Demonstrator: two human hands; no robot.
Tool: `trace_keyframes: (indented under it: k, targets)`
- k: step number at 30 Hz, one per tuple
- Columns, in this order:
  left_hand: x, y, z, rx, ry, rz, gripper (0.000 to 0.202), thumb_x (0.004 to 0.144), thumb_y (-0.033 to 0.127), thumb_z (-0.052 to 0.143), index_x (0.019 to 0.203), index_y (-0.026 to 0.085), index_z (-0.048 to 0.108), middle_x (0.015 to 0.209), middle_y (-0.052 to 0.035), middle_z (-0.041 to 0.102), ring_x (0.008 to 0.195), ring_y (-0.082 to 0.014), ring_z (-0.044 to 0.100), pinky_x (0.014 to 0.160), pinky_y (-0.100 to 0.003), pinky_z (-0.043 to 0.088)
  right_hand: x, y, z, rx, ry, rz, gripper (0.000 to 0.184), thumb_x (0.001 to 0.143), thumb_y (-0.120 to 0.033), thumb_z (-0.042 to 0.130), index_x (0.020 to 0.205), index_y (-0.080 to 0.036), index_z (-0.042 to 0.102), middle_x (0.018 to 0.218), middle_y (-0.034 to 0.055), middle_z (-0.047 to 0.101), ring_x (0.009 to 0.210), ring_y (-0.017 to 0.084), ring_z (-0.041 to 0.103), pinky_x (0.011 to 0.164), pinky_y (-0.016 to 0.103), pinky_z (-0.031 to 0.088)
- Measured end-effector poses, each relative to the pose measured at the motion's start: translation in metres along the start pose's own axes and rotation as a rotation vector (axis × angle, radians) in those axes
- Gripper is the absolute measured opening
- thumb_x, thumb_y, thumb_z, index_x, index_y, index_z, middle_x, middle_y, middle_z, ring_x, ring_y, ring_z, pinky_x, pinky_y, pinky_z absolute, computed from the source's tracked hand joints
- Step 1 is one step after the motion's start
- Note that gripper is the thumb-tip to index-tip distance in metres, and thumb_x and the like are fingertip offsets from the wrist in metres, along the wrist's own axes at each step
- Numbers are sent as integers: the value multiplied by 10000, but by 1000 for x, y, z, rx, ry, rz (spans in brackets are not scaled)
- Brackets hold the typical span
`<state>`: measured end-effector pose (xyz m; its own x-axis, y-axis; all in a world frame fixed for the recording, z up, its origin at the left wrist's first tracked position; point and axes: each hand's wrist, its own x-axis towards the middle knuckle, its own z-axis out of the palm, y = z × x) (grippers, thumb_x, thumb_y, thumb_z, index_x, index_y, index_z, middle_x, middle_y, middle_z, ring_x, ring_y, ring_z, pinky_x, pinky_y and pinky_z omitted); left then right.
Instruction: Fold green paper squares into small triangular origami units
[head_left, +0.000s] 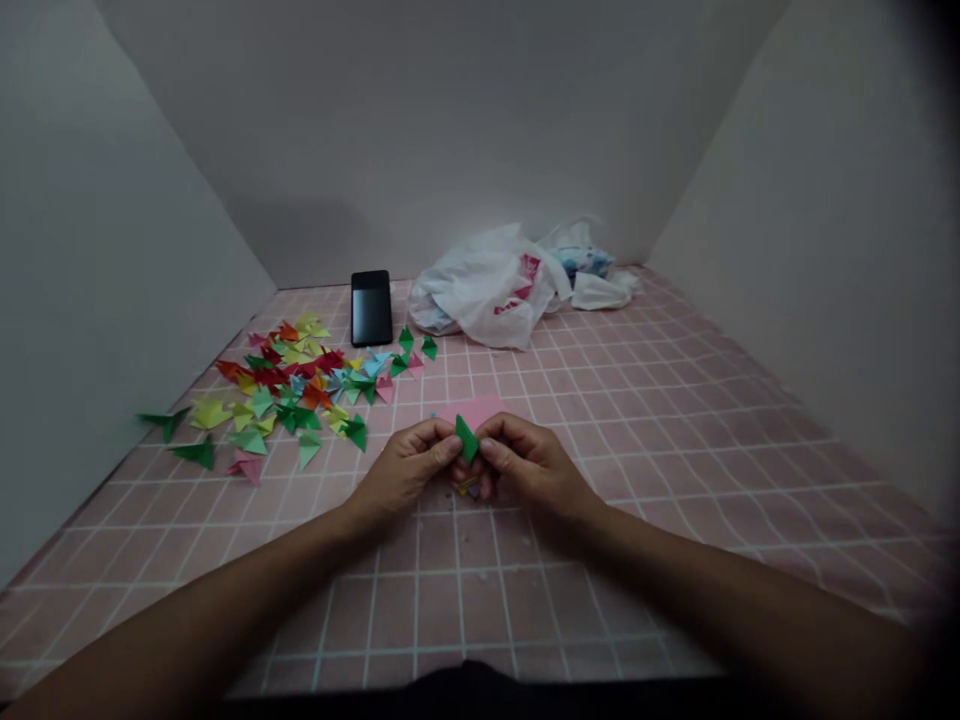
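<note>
- Green folded paper piece [466,438]: pinched between both hands, held just above the pink grid-pattern table [637,420], centre of view.
- Left hand [405,470]: fingertips closed on its left edge.
- Right hand [525,462]: fingertips closed on its right edge; more coloured bits tucked under the fingers, can't tell what.
- Pink paper sheet [472,409]: flat, just behind the hands.
- Pile of folded paper triangles [292,385]: far left.
- Black phone [371,308] and white plastic bag [487,285]: at the back wall.

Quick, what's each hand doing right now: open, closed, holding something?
Left hand: closed, fingertips pinching the green folded paper piece.
Right hand: closed, pinching the same green folded paper piece from the other side.
</note>
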<state>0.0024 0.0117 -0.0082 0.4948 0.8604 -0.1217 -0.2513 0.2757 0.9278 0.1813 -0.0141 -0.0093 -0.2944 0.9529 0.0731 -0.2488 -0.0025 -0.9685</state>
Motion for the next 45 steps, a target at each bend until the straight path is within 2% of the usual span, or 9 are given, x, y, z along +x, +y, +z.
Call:
trace_keyframes:
  k: [4, 7, 12, 15, 19, 24, 33, 37, 45]
  targets:
    - [-1, -2, 1, -60, 5, -32, 246, 806, 356, 825, 821, 156, 685, 679, 2, 659, 641, -114, 621, 671, -247, 521, 1, 3, 0, 33, 20, 12, 189, 940, -364, 659, 906, -197, 577, 752, 13, 717, 552, 102, 603, 555, 246, 492]
    - [0, -2, 1, -19, 30, -16, 234, 784, 344, 845, 827, 152, 718, 687, -3, 693, 637, -112, 647, 666, -232, 535, 1, 3, 0, -30, 66, -3, 182, 912, -337, 674, 890, -214, 542, 708, -24, 650, 531, 103, 576, 508, 234, 458]
    - [-1, -1, 0, 51, 106, 51, 194, 751, 302, 868, 798, 160, 745, 704, -5, 741, 648, -109, 682, 666, -209, 558, -1, 0, -2, -379, 96, -228, 67, 886, -213, 634, 855, -204, 576, 744, -13, 614, 646, 121, 581, 604, 257, 465]
    - [-2, 0, 0, 127, 114, 129, 108, 770, 241, 840, 764, 173, 757, 709, 4, 746, 666, -97, 683, 679, -190, 555, -2, 1, -3, -475, 93, -283, 29, 892, -189, 604, 866, -201, 598, 744, -4, 636, 654, 126, 581, 623, 265, 461]
    - [-1, 2, -2, 269, 121, 261, 54, 773, 142, 795, 779, 195, 787, 746, 14, 734, 707, -84, 663, 688, -169, 536, -1, 2, -4, -495, 105, -283, 49, 897, -220, 614, 851, -201, 609, 723, -4, 634, 629, 125, 567, 609, 266, 455]
    - [-2, 5, -4, 403, 87, 348, 87, 809, 127, 743, 810, 200, 791, 787, 5, 726, 757, -93, 665, 721, -181, 532, -2, 0, -2, -594, 115, -337, 106, 880, -240, 659, 810, -202, 589, 697, -11, 626, 616, 121, 550, 597, 264, 431]
    - [-2, 0, -5, 400, 76, 304, 81, 834, 134, 719, 841, 195, 771, 777, 7, 712, 732, -89, 656, 695, -182, 543, -3, -3, -4, -724, 135, -396, 133, 921, -184, 585, 788, -192, 579, 715, 4, 632, 626, 123, 565, 601, 262, 420]
    - [-3, 1, -3, 427, 59, 330, 60, 844, 140, 718, 837, 187, 756, 797, -6, 722, 748, -109, 670, 707, -210, 563, -4, -2, -5, -786, 179, -393, 182, 948, -190, 547, 769, -186, 582, 694, 8, 629, 606, 124, 556, 590, 267, 399]
    - [-4, 4, -1, 598, -3, 421, 50, 882, 160, 693, 867, 176, 739, 838, -41, 725, 797, -143, 674, 750, -259, 544, -5, -2, -3, -629, 158, -294, 197, 941, -233, 561, 751, -186, 589, 645, -15, 595, 577, 114, 540, 568, 258, 402]
